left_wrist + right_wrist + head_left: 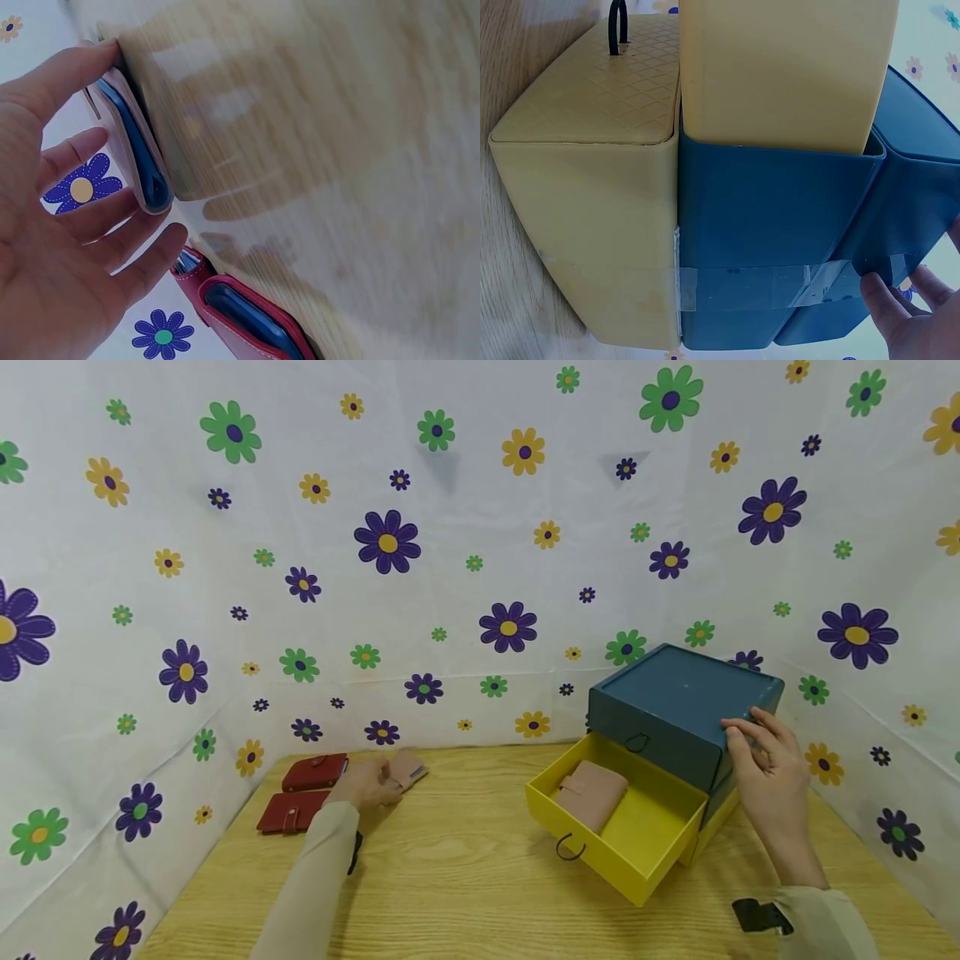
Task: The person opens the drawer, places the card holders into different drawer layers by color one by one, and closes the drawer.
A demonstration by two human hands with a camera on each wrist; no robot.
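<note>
At the left back of the table my left hand point(369, 783) holds a small pink wallet point(406, 770) between thumb and fingers. Its thumb is at one end and fingertips are at the other, and a blue inner part shows in this wallet point(131, 142). Beside that hand lie two red wallets, one behind point(315, 772) and one in front point(291, 812). My right hand point(768, 764) rests on the edge of the blue top box point(686, 689) of a drawer unit, fingers fairly straight. The yellow drawer point(660, 814) beneath is pulled out, with a pink wallet point(592, 795) lying inside.
A yellow bottom box point(592, 217) forms the lowest tier of the unit, and clear tape point(742, 289) runs across its side. The wooden table point(450, 868) reaches back to a white flowered cloth point(465, 468) that hangs behind and at both sides.
</note>
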